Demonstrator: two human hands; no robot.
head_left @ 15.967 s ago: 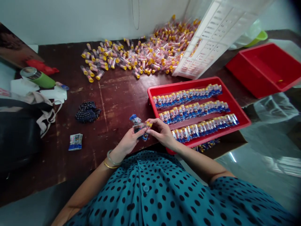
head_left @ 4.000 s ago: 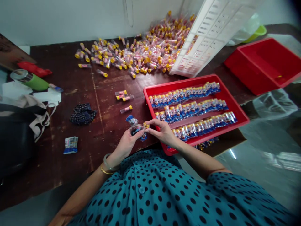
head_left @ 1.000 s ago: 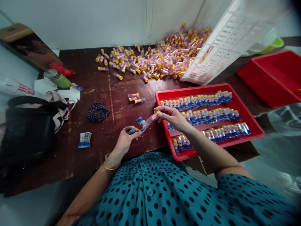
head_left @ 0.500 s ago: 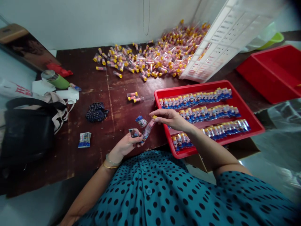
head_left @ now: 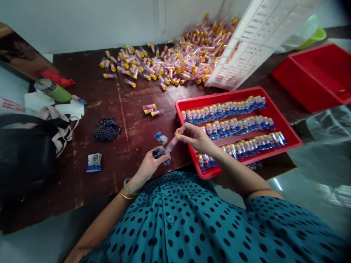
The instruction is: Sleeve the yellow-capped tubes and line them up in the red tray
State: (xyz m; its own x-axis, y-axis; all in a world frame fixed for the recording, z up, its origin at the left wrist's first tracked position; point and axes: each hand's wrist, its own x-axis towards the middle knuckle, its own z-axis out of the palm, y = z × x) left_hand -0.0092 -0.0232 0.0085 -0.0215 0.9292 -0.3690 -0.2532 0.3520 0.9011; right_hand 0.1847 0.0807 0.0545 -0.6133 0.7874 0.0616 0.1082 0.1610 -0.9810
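My left hand (head_left: 150,163) is closed on a small blue printed plastic packet (head_left: 159,152) at the table's front edge. Between the thumb and fingers of my right hand (head_left: 194,138) is the yellow-capped end of a clear tube (head_left: 172,142). The tube tilts down to the left, its lower end at the packet; whether it sits inside I cannot tell. Just behind lies another blue packet (head_left: 161,138). Three capped tubes (head_left: 153,110) rest farther back. A red tray (head_left: 179,106) to the right holds rows of bagged tubes (head_left: 241,126).
A large heap of yellow-capped tubes (head_left: 175,65) lies against the wall beside a white plastic basket (head_left: 238,47). At left are a stack of packets (head_left: 93,162), a dark checked cloth (head_left: 106,129), a green bottle (head_left: 53,90) and a black bag (head_left: 24,157). A red bin (head_left: 296,78) stands right.
The tube's lower end has shifted slightly against the packet in my left hand. Both hands keep their hold. The whole view has moved a little, so things appear farther left.
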